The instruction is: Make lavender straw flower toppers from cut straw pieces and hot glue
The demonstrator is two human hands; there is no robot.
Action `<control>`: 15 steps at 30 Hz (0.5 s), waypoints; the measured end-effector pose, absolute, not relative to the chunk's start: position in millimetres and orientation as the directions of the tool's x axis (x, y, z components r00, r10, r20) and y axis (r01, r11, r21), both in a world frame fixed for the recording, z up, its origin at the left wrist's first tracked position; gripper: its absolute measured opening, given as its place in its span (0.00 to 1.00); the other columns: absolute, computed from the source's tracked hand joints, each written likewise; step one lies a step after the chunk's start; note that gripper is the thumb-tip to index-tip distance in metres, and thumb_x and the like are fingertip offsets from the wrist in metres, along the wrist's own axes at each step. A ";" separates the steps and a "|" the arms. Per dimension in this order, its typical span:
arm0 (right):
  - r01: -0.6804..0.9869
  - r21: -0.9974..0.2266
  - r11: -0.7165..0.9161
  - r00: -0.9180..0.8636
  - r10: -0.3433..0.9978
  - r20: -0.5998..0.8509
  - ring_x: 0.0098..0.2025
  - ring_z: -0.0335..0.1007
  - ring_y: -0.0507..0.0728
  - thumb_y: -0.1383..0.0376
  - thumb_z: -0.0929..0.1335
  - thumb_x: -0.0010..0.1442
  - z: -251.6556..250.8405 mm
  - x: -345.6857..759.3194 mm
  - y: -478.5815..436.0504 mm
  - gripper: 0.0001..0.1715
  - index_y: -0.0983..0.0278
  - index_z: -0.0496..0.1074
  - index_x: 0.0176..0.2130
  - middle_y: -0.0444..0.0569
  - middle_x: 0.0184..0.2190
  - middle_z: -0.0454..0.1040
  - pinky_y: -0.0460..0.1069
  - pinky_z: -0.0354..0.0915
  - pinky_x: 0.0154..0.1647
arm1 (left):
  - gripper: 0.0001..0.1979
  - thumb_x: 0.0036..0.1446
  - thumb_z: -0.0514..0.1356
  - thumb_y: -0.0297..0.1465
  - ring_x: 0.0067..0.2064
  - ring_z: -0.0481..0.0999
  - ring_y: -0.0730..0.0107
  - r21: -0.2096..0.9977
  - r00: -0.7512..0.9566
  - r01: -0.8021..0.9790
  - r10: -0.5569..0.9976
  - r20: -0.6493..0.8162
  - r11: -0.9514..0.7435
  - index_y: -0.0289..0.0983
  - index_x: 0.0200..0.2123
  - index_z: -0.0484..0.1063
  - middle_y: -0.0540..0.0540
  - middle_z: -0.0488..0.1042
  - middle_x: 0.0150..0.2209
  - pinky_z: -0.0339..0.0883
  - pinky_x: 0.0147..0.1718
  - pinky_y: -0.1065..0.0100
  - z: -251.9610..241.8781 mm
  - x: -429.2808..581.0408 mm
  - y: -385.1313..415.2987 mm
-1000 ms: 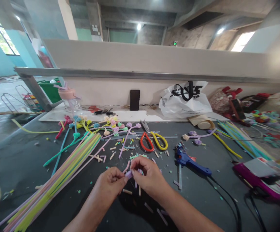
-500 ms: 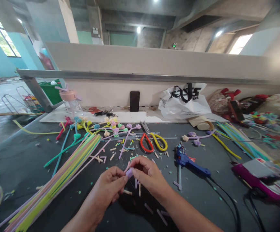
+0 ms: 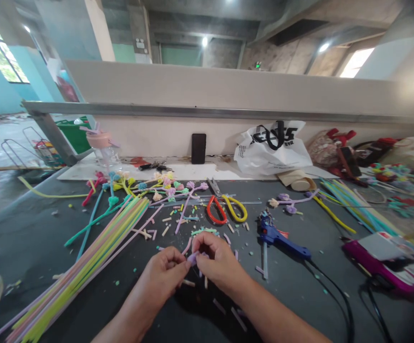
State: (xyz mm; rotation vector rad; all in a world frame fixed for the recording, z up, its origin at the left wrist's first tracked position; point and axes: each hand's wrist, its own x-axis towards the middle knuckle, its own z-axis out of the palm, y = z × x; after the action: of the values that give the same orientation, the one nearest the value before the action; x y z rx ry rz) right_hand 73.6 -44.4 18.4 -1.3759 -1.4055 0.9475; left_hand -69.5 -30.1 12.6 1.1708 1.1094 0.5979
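Both of my hands meet over the dark table, pinching a small purple pipe cleaner piece [image 3: 193, 258] between them. My left hand [image 3: 164, 272] grips its left side with thumb and forefinger. From the right, my right hand [image 3: 218, 263] has thumb and fingers closed on the same piece and hides part of it. Short cut pipe cleaner pieces [image 3: 189, 283] lie scattered below and around the hands. Just beyond them rest scissors [image 3: 217, 209] with one red and one yellow handle.
A bundle of long pastel pipe cleaners [image 3: 96, 267] lies at left, with finished pipe cleaner flowers [image 3: 171, 192] behind. To the right are a blue glue gun [image 3: 282, 242] with its cord and a magenta device [image 3: 375, 267]. A phone [image 3: 199, 148] and a white bag [image 3: 273, 150] stand at the back.
The purple piece has turned in my fingers and now shows on both sides of my right thumb. Both hands stay nearly in place.
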 end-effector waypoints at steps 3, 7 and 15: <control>0.295 -0.951 0.098 0.048 0.992 0.117 0.24 0.57 0.49 0.77 0.60 0.37 15.3 73.1 -44.8 0.11 0.63 0.63 0.22 0.40 0.21 0.63 0.42 0.54 0.23 | 0.16 0.44 0.62 0.41 0.12 0.49 0.84 0.942 0.386 0.180 0.860 -0.334 0.285 0.37 0.21 0.61 0.60 0.56 0.11 0.39 0.13 0.77 8.2 -69.5 -28.5; 0.302 -0.946 0.114 0.049 0.990 0.134 0.25 0.58 0.50 0.77 0.60 0.37 12.9 72.5 -44.7 0.12 0.63 0.63 0.23 0.41 0.22 0.64 0.43 0.55 0.24 | 0.13 0.45 0.61 0.38 0.14 0.51 0.83 0.947 0.344 0.235 0.893 -0.290 0.217 0.36 0.20 0.62 0.59 0.55 0.12 0.40 0.14 0.76 10.3 -69.5 -29.6; 0.168 -0.983 0.069 0.008 0.997 0.072 0.25 0.59 0.50 0.74 0.63 0.42 22.5 77.7 -45.3 0.08 0.63 0.65 0.25 0.40 0.22 0.64 0.44 0.57 0.25 | 0.14 0.46 0.61 0.40 0.13 0.50 0.84 0.944 0.382 0.126 0.863 -0.330 0.305 0.36 0.23 0.63 0.59 0.58 0.12 0.40 0.14 0.77 16.7 -69.4 -31.6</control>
State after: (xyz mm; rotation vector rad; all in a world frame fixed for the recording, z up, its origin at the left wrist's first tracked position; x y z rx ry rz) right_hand 77.7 -45.3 22.5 -1.2840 -1.3538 1.0621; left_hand -69.4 -31.6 16.7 1.1747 1.0863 0.6431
